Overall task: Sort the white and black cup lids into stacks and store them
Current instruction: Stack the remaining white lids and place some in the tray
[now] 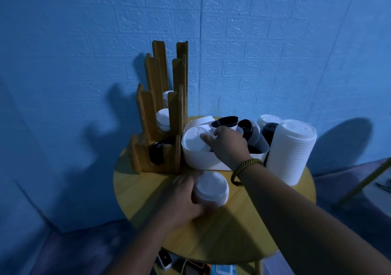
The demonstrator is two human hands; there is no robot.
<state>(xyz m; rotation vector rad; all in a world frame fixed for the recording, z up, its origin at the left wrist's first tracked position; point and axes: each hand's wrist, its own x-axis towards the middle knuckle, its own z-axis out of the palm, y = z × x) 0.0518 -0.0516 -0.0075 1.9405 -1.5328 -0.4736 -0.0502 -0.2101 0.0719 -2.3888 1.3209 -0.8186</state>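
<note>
Left hand (pixel 182 198) clamped on white lid stack (pixel 211 188) mid-table; right hand (pixel 226 145) pinching bin lid (pixel 195 142).

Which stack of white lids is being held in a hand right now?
The short stack of white lids at the table's front, gripped by the left hand. The tall white stack at the right stands untouched.

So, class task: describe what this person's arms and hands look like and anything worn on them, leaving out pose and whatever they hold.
Both forearms are bare, with no sleeves in view and no gloves. The right hand has a braided cord bracelet in yellow-green tones around its wrist, with a loop hanging below. The left hand is motion-blurred; no ring, watch or band is visible on it.
</note>
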